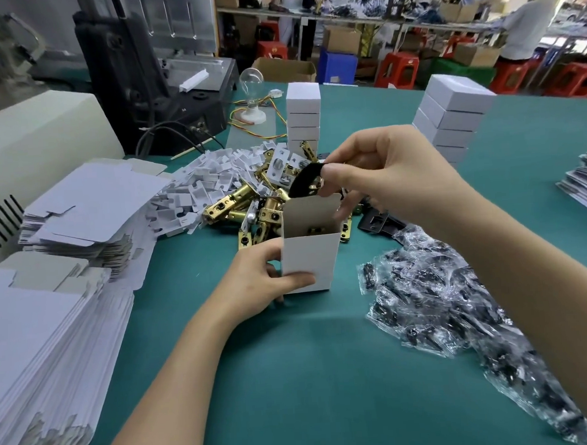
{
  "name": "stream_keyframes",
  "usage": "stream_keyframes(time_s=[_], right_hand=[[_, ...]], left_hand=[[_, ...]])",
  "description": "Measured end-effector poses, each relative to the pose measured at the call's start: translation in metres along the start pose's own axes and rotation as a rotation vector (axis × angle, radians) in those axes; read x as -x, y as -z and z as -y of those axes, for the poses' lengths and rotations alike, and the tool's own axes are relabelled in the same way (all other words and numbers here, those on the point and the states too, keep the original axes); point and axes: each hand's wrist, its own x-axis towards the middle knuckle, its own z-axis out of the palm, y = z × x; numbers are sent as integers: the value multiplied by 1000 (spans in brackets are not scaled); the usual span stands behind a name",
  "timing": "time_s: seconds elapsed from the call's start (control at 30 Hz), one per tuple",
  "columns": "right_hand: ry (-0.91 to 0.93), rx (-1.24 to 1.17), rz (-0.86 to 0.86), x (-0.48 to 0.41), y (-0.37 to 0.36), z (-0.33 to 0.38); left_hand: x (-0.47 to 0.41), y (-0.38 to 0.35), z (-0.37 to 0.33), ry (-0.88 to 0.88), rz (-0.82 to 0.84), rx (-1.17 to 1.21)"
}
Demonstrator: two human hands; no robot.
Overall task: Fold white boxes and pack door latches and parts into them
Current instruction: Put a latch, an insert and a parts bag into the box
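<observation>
Two hands work at the green-topped bench [310, 374]. The left hand [264, 281] grips the upright, open-topped white cardboard box [309, 259] standing at the bench's middle. The right hand [385, 176] pinches a black curved plate [305, 181] just above its opening. A heap of brass door latches [247, 204] lies just beyond the box, with clear bags of black parts [442, 299] to the near right.

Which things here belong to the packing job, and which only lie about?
Job: open white box, black part, brass latches, flat box blanks, clear parts bags, stacked closed boxes.
Lying about: light bulb, black machine, beige cabinet.
</observation>
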Motion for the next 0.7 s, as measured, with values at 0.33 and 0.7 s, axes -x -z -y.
stream_keyframes(time_s=[0.33,0.7], right_hand=[[49,293,-30,1,-15,-12],[-31,486,107,-3,-41,-22]], left_hand=[[-1,1,0,-2,-23,-28],[-1,1,-1,-2,-12,-24]])
